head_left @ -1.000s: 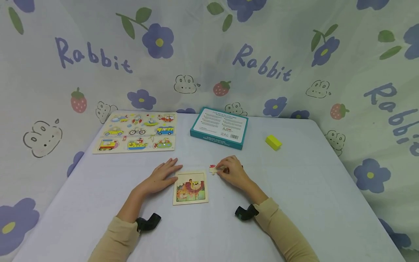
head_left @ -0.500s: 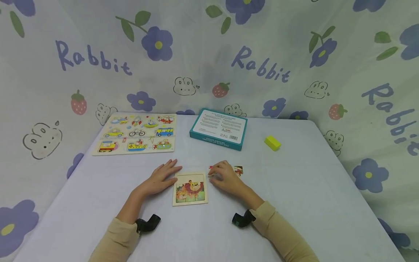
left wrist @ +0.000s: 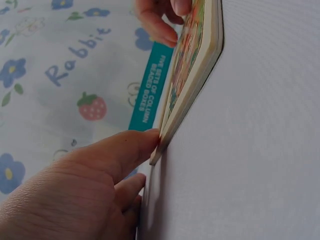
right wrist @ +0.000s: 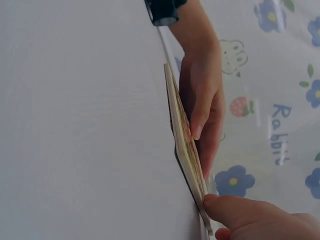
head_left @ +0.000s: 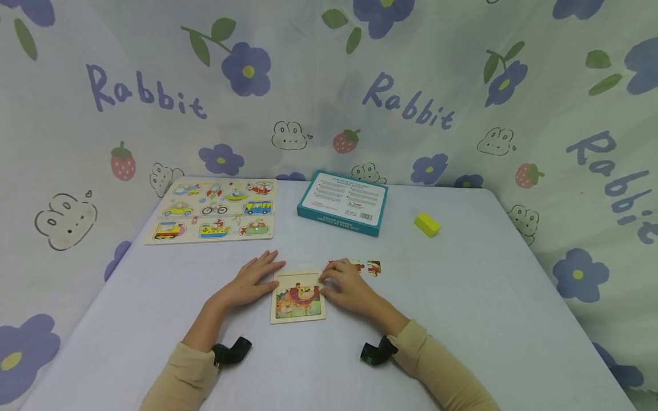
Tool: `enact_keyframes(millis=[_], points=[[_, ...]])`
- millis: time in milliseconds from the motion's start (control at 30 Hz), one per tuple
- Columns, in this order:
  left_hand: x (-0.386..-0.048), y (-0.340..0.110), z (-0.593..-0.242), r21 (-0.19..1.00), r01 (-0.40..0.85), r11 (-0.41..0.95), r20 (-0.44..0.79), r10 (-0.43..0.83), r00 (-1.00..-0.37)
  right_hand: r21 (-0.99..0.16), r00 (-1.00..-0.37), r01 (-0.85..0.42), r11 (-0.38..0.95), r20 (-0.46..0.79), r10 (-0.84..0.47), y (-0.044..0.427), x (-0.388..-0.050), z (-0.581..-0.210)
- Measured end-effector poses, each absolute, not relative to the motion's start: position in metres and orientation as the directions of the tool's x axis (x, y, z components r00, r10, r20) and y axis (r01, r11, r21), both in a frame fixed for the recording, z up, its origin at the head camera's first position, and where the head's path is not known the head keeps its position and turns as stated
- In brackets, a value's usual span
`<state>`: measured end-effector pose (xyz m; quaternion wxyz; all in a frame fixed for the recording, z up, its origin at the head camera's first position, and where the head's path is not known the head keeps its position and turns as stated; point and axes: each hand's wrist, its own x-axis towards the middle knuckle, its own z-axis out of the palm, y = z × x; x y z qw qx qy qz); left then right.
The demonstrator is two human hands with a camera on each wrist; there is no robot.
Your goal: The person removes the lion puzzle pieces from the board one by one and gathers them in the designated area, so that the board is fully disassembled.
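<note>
beside the puzzle (head_left: 299, 301), left hand (head_left: 252, 281) spread, thumb touching it.

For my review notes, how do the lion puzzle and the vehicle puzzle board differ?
The lion puzzle is much smaller than the vehicle puzzle board. The left hand touches the lion puzzle; neither hand touches the vehicle puzzle board. The lion puzzle shows animals, the vehicle puzzle board mainly vehicles. Both lie flat on the white table.
</note>
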<state>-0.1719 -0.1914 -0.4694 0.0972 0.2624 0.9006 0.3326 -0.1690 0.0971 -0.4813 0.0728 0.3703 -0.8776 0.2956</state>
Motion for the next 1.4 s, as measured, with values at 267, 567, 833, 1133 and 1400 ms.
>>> enact_keyframes(millis=[267, 567, 833, 1133, 1400], points=[[-0.176, -0.191, -0.466, 0.631, 0.439, 0.64, 0.021, 0.551, -0.834, -0.441, -0.718, -0.692, 0.571, 0.34, -0.608, 0.094, -0.167, -0.483], [-0.175, -0.192, -0.467, 0.63, 0.414, 0.657, -0.004, 0.535, -0.845, -0.442, -0.685, -0.721, 0.533, 0.345, -0.642, 0.09, -0.163, -0.483], [-0.171, -0.192, -0.47, 0.615, 0.408, 0.675, 0.001, 0.516, -0.856, -0.424, -0.684, -0.724, 0.544, 0.34, -0.646, 0.088, -0.158, -0.481], [-0.17, -0.19, -0.471, 0.611, 0.414, 0.675, 0.006, 0.52, -0.854, -0.448, -0.717, -0.686, 0.573, 0.279, -0.639, 0.087, -0.155, -0.482], [-0.169, -0.188, -0.47, 0.599, 0.419, 0.682, 0.008, 0.519, -0.855, -0.451, -0.716, -0.687, 0.57, 0.286, -0.637, 0.087, -0.154, -0.479]])
